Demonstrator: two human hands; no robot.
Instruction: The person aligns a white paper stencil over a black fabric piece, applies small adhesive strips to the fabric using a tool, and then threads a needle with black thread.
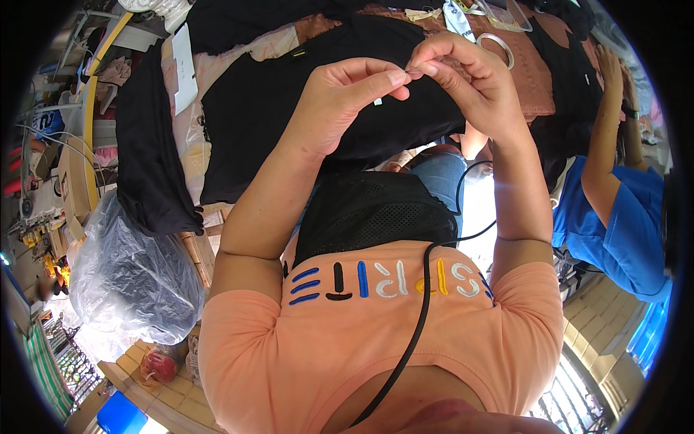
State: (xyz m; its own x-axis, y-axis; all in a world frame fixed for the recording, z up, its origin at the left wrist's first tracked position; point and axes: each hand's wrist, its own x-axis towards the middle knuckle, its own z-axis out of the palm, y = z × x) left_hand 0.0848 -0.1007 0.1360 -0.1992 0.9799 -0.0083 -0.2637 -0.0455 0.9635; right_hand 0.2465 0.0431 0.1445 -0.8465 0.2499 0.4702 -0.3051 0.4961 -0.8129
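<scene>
Both hands are up at twelve o'clock in the head view, meeting fingertip to fingertip over a black garment [289,108] spread on the table [538,72]. The left hand [347,98] is closed in a pinch, thumb and forefinger pressed together on something very fine, probably a thread or a tiny tag, too small to make out. The right hand [466,79] curls in from one o'clock, its fingers also pinched shut on that same spot, the two pinches touching. Just below the left thumb a small white scrap [377,102] shows against the black cloth.

How far along? Judging from the layout, the garment lies flat and mostly smoothed out, and the fine handwork at the fingertips looks in progress rather than finished; nothing shows the piece set aside yet.

Around it: another dark garment [148,159] drapes over the table edge at nine o'clock, and a clear plastic bag [130,275] stuffed with dark cloth sits at eight o'clock. A roll of clear tape [499,47] rests at one o'clock. At three o'clock a co-worker in a blue shirt [622,224] reaches an arm toward the table. A black cable [419,318] runs down the person's orange shirt [289,354] at six o'clock.
</scene>
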